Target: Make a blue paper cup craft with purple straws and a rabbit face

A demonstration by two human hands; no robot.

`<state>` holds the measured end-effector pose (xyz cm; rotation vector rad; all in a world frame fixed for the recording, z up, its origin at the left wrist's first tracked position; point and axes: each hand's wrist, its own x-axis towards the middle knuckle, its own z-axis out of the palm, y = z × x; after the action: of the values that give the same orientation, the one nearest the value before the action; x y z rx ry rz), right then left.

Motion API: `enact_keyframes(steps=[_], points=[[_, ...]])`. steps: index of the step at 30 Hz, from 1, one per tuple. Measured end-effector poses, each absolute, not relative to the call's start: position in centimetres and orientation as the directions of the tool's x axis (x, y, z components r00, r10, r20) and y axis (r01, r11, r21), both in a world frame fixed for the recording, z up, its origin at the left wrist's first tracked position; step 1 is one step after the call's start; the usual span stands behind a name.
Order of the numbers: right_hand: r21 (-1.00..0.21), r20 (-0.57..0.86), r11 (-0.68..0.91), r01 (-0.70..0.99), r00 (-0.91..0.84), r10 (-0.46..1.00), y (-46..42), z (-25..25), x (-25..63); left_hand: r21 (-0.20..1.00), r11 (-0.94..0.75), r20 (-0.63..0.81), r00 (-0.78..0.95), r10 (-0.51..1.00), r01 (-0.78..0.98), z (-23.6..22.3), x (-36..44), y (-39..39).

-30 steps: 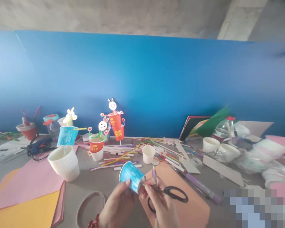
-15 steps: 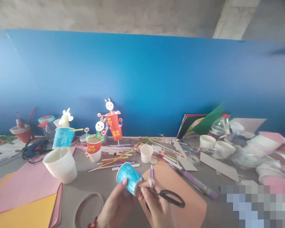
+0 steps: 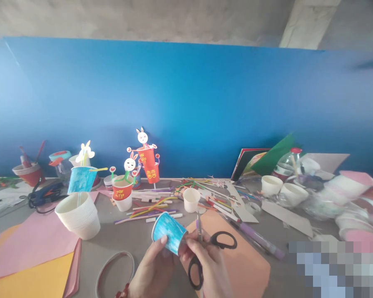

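My left hand (image 3: pixel 152 271) grips a blue painted paper cup (image 3: pixel 168 231), held on its side with its mouth to the upper left. Right beside it, my right hand (image 3: pixel 207 265) holds black-handled scissors (image 3: pixel 211 252) with the handles spread apart and the blades at the cup's bottom. A thin purple straw (image 3: pixel 199 225) stands up between my fingers next to the cup's base. Both hands hover over the near edge of a grey table (image 3: pixel 127 238).
A stack of white cups (image 3: pixel 79 215) stands at left on pink paper (image 3: pixel 31 240) and yellow paper (image 3: pixel 31 279). An orange sheet (image 3: pixel 248 265) lies under my right hand. Rabbit cup crafts (image 3: pixel 147 159), loose straws (image 3: pixel 155 203), small white cups and a bottle (image 3: pixel 287 163) crowd the back.
The scissor handles have spread wider, one loop now up by the orange sheet and one down toward me. The cup has stayed in my left hand, shifting slightly left.
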<state>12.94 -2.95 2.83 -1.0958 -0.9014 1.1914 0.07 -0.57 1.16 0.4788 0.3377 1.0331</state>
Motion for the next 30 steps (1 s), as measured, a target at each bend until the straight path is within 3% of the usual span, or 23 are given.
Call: enact_keyframes(steps=[3,6,10,13,18,22,27,30], points=[[-0.979,0.091,0.115,-0.170,0.142,0.986,-2.8,2.0,13.5,0.500,0.440,-0.050,0.482,0.875,-0.746,1.3,0.1,-0.6],[-0.966,0.260,0.260,0.019,0.057,0.964,-2.7,1.2,14.1,0.437,0.464,-0.103,0.470,0.877,-0.771,1.2,0.0,-0.4],[-0.832,0.409,0.402,0.382,-0.068,0.910,-2.7,1.0,14.5,0.443,0.467,-0.171,0.440,0.882,-0.765,0.8,-0.1,0.0],[-0.739,0.467,0.466,0.487,-0.128,0.875,-2.6,1.2,14.5,0.477,0.476,-0.197,0.438,0.877,-0.739,0.9,-0.1,-0.1],[-0.613,0.605,0.568,0.549,-0.137,0.785,-2.4,1.5,14.2,0.472,0.481,-0.181,0.452,0.873,-0.739,1.1,-0.2,-0.4],[-0.591,0.642,0.604,0.535,-0.142,0.753,-2.4,2.0,14.3,0.454,0.495,-0.131,0.493,0.860,-0.741,1.1,-0.3,-0.4],[-0.666,0.613,0.560,0.493,-0.066,0.787,-2.5,1.5,14.3,0.434,0.494,-0.139,0.486,0.863,-0.753,1.1,-0.1,-0.4],[-0.797,0.533,0.465,0.385,0.087,0.842,-2.8,0.6,13.7,0.429,0.477,-0.142,0.465,0.874,-0.767,1.1,-0.1,-0.5]])
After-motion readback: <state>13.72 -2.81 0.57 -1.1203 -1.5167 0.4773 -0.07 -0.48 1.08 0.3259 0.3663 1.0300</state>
